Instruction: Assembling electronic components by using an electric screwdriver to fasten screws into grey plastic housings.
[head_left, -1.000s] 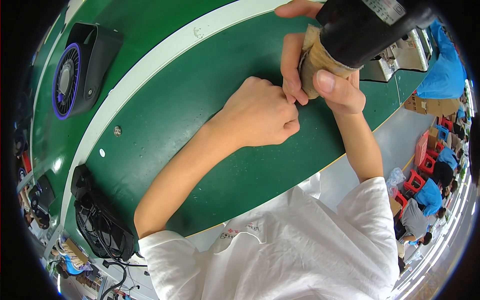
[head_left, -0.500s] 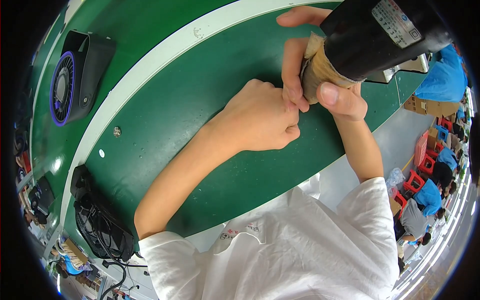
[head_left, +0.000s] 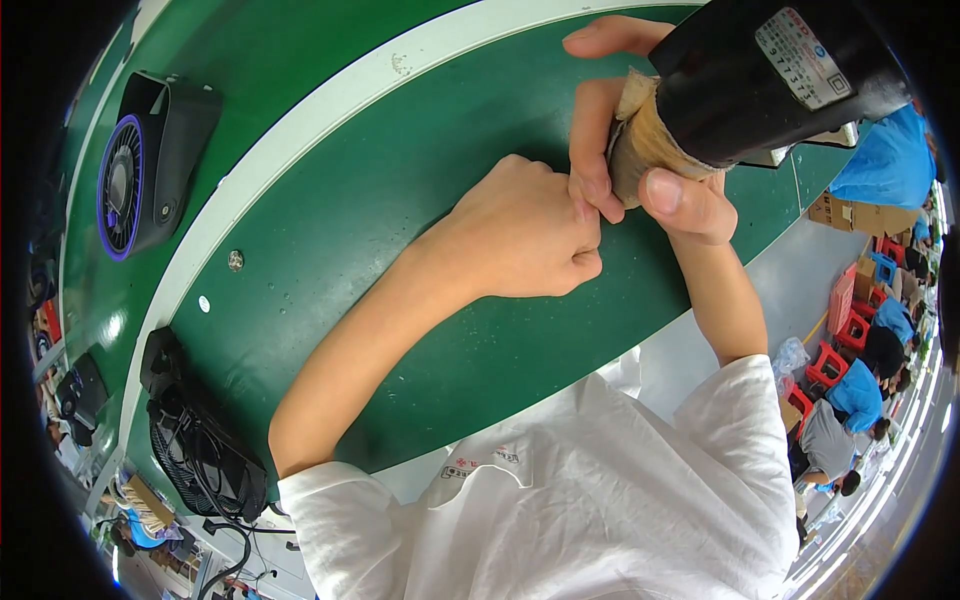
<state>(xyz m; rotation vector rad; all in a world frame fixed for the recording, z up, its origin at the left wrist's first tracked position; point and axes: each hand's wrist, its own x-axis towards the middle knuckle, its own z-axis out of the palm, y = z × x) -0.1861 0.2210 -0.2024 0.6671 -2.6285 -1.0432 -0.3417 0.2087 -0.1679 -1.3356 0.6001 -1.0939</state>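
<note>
My right hand is closed around the taped neck of a black cylindrical power tool, whose exact kind I cannot make out. The tool has a silver label on its side and worn brown tape at its lower end. One finger of this hand is stretched out at the top, while the thumb and another finger lie on either side of the tape. Below the tool's end, my left hand is curled into a fist, back side up, against the right fingertips. Whatever it may hold is hidden.
On the green table stands a dark fan with a purple ring, at far left. A black mesh bag with cables lies at the near left. A small round metallic piece sits on the tabletop. People and red stools fill the far right.
The power tool and my right hand have shifted slightly right and down. The fan at far left has moved or turned a little. My left hand has barely moved.
</note>
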